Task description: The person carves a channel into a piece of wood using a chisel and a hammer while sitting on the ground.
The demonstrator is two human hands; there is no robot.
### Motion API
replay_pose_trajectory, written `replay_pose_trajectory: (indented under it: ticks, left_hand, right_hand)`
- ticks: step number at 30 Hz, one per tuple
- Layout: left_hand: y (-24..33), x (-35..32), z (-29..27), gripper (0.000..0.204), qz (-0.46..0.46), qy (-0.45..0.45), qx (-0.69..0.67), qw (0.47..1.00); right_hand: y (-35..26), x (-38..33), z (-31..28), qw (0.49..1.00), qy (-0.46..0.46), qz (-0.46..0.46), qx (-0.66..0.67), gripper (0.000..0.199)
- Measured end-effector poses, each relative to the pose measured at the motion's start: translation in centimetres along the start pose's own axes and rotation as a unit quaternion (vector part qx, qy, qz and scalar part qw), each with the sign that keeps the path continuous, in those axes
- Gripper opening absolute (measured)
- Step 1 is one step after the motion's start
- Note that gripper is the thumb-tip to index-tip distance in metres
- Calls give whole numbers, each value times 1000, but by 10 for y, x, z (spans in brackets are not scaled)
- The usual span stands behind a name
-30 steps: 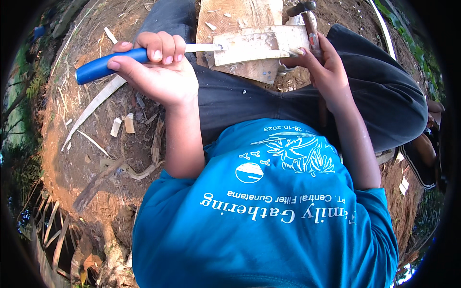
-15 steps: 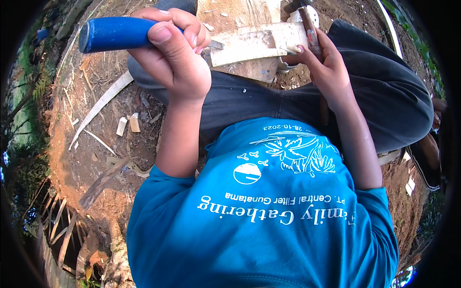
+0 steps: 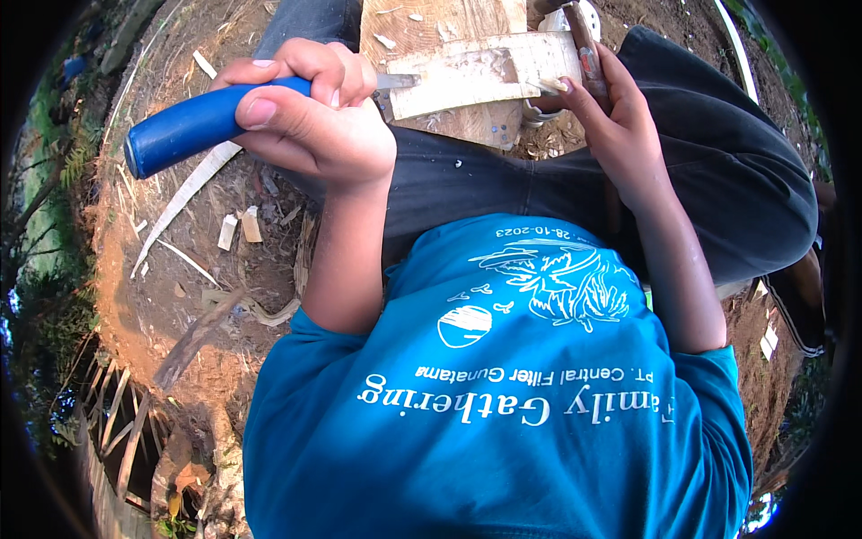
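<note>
My left hand (image 3: 314,117) is wrapped round the blue handle of a chisel (image 3: 184,130). Its narrow metal blade points right and rests on a pale, flat piece of wood (image 3: 476,72) with a shallow hollow cut in its face. That piece lies across a thick wooden block (image 3: 440,22) between my legs. On the right, my right hand (image 3: 620,117) is closed round the brown wooden handle of a hammer-like tool (image 3: 585,49), standing across the pale wood's right end. My right thumb presses at that end by a small whitish sliver. The tool's head is largely hidden.
My legs in dark trousers (image 3: 718,162) flank the block. Wood chips (image 3: 240,229), a long pale strip (image 3: 184,198) and a stick (image 3: 197,337) lie on the brown soil at left. Part of another person (image 3: 808,287) shows at the far right edge.
My left hand has lowered the butt of the blue handle to the left, and the blade now lies flatter along the pale wood. My right hand has shifted slightly right.
</note>
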State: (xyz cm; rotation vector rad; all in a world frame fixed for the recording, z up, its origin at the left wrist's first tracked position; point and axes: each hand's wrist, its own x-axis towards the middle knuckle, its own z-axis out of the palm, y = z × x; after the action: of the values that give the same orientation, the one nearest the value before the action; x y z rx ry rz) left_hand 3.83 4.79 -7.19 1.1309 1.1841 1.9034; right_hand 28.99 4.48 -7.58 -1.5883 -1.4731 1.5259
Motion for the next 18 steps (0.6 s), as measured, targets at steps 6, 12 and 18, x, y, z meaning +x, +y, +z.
replay_pose_trajectory:
  ticks: [6,12,18]
  left_hand:
    - [-13,-7,-22,44,-88,133,-123,980]
    - [-30,-20,-32,43,-150,214,-210,942]
    - [-29,-19,-31,42,-142,180,-274,934]
  right_hand:
    - [-1,0,3,1000,25,5,-16,51]
    - [-4,2,2,999,24,22,-7,50]
    - [-15,2,5,999,28,42,-5,50]
